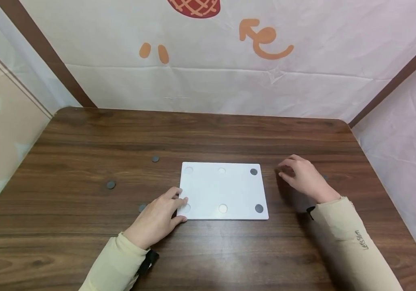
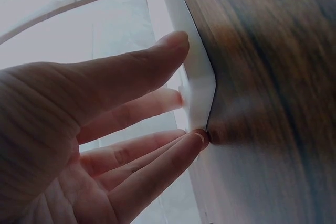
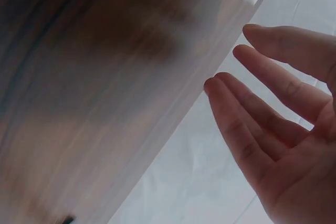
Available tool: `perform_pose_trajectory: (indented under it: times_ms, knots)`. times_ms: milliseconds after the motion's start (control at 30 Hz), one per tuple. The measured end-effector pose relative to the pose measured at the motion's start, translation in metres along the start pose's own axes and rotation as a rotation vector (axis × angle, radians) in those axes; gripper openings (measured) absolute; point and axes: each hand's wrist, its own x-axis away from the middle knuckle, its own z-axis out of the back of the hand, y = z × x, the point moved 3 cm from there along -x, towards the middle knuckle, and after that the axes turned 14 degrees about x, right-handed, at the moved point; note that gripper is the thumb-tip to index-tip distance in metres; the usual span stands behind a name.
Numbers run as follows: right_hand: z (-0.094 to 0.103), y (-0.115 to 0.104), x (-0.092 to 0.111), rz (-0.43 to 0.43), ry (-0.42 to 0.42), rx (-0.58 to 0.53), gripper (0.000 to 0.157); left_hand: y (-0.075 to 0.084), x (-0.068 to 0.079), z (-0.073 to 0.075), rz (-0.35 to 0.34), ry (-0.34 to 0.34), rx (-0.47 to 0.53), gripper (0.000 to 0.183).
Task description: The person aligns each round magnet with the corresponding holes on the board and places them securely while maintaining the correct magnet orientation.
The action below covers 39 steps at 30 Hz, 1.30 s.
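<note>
A white rectangular board lies on the table with round shallow recesses along its long edges. Dark round magnet-like discs fill the two at its right end, one far and one near. My left hand holds the board's near left corner, the thumb at the front edge and fingers at the left edge and on top. The left wrist view shows that hand around the corner. To the right of the board, my right hand hovers over the table, fingers loosely bent. Nothing shows between its fingers in the right wrist view.
Loose dark discs lie left of the board: one far, one farther left, one partly behind my left hand. Another disc shows just past my right hand. A printed cloth hangs behind the brown wooden table.
</note>
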Motion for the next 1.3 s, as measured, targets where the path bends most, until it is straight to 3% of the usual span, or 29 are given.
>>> perform_pose_trajectory:
  times_ms: [367, 733, 1033, 1300]
  knots:
    - [0.009, 0.036, 0.024, -0.055, -0.004, 0.01, 0.025, 0.0, -0.001, 0.0, -0.004, 0.002, 0.002, 0.045]
    - [0.012, 0.053, 0.03, -0.069, 0.034, 0.067, 0.028, 0.0, 0.0, 0.0, -0.014, 0.014, 0.01, 0.045]
    - [0.002, 0.072, 0.039, -0.146, -0.064, 0.073, 0.038, 0.0, 0.0, 0.001, -0.021, 0.02, 0.004, 0.044]
    - [-0.002, 0.082, 0.042, -0.15, -0.058, 0.091, 0.033, 0.0, 0.001, 0.0, -0.021, 0.014, -0.001, 0.045]
